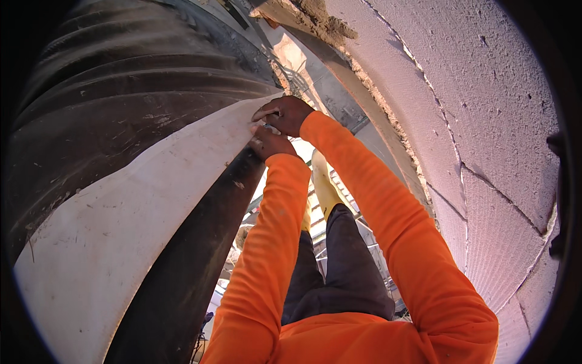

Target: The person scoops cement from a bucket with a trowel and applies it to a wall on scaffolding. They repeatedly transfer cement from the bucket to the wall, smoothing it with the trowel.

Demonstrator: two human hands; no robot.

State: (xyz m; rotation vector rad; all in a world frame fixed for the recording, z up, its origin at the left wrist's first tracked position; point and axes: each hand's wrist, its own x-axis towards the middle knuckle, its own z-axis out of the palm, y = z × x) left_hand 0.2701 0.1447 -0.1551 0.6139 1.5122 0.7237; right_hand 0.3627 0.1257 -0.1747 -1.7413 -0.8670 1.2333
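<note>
A large sheet, dark and glossy with folds, spreads over the left side. Across it runs a broad white band, scuffed and specked with dirt, narrowing toward my hands. Along the band's lower side lies a black strip. At the band's far, narrow end, my right hand is closed, its fingers pinching the sheet's edge. Just nearer, my left hand is closed on the same edge where white meets black, thumb in front. Its other fingers are mostly hidden. Both orange-sleeved arms reach forward, the hands almost touching.
A rough grey block wall with mortar joints rises on the right. A ledge with crumbled mortar runs along its foot. My yellow boots stand below over slatted, bright-lit surfaces. Rubble and mortar lumps lie at the far end.
</note>
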